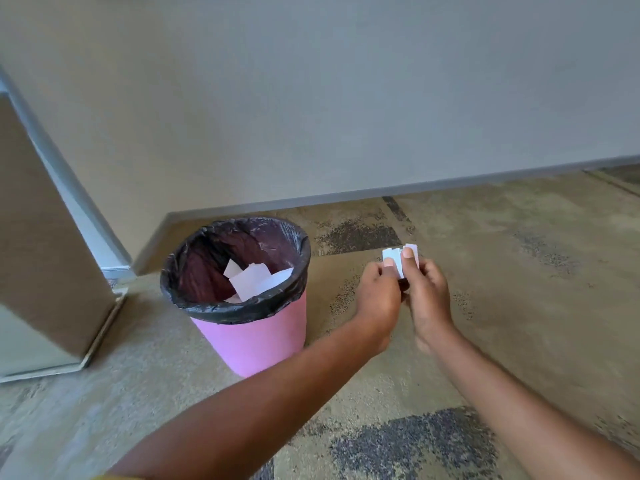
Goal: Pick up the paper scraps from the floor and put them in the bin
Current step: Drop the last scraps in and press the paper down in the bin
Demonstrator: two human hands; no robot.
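Paper [394,260] between left hand [379,296], right hand [429,299], beside bin [252,341].

Bin [252,341]: centre-left, on floor [519,271].
Inside bin: paper scraps [254,280].
Right of bin: left hand [379,296], right hand [429,299], held scraps [394,259] between.

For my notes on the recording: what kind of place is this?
Probably an office or similar indoor room: patterned carpet, a plain wall with grey skirting, and a lined pink bin.
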